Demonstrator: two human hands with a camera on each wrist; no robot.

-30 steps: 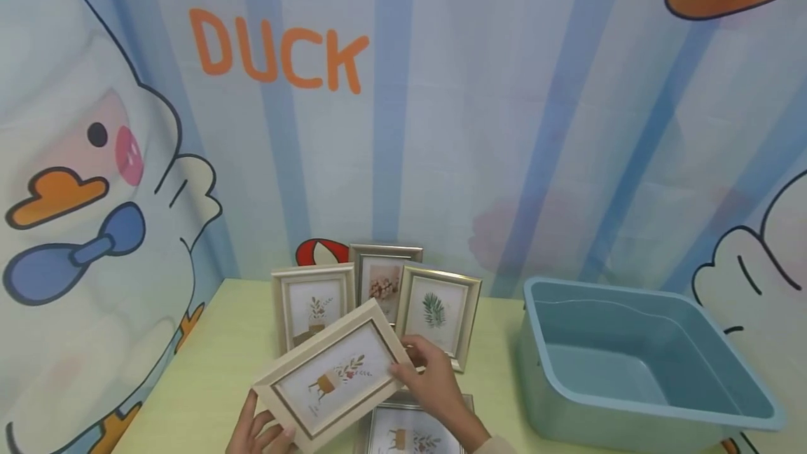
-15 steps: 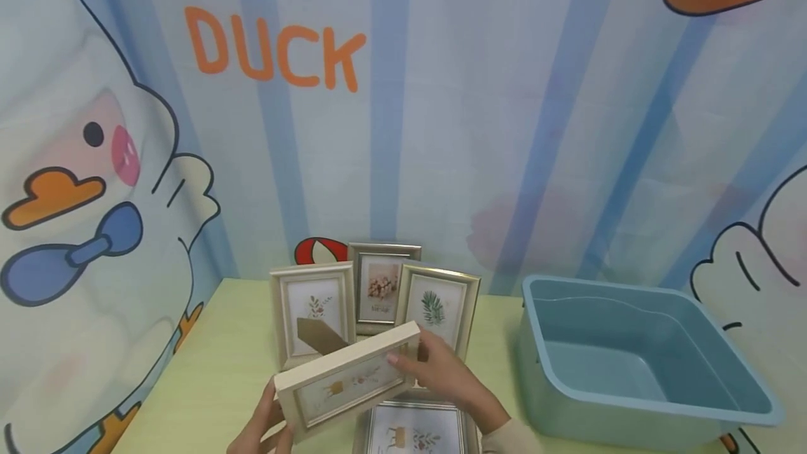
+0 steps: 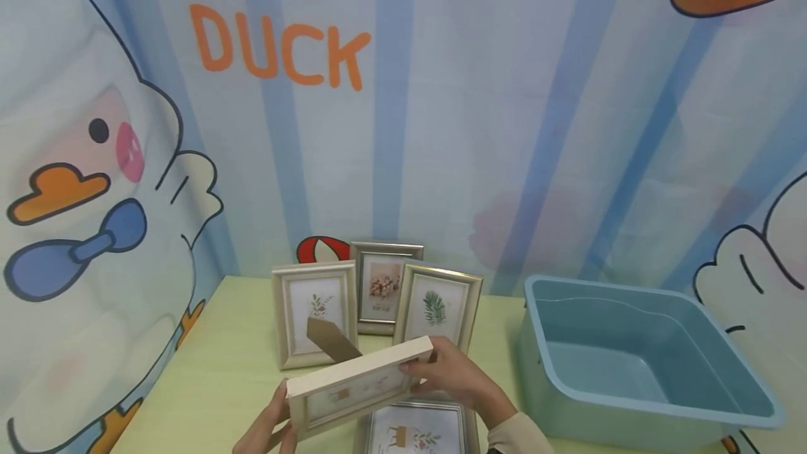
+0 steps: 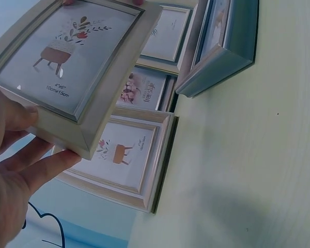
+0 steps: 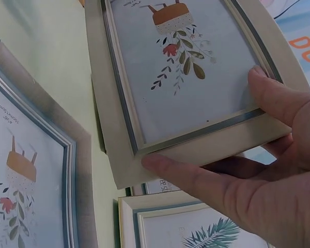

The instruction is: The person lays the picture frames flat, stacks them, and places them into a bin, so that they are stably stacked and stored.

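Between both hands a cream picture frame (image 3: pixel 359 380) is held on its side, its face tilted steeply so its long upper edge shows. A brown stand flap (image 3: pixel 330 340) sticks out behind it. My left hand (image 3: pixel 267 422) grips one short end, the thumb on the front border in the left wrist view. Gripping the opposite end is my right hand (image 3: pixel 457 373); in the right wrist view its thumb and a finger touch the front. Just below lies or leans a silver picture frame (image 3: pixel 414 429), partly cut off by the view's edge.
Behind the hands stand a cream frame (image 3: pixel 315 296), a dark-edged frame (image 3: pixel 383 286) and a gold-edged leaf-print frame (image 3: pixel 435 307), close together. A blue plastic bin (image 3: pixel 649 408) sits to the right on the yellow-green table (image 3: pixel 195 370). A printed duck curtain (image 3: pixel 441 125) hangs behind.
The held picture frame has tipped from facing up toward me to nearly edge-on, moving slightly right and down. Its stand flap has come into view behind it. Both hands keep their grip.
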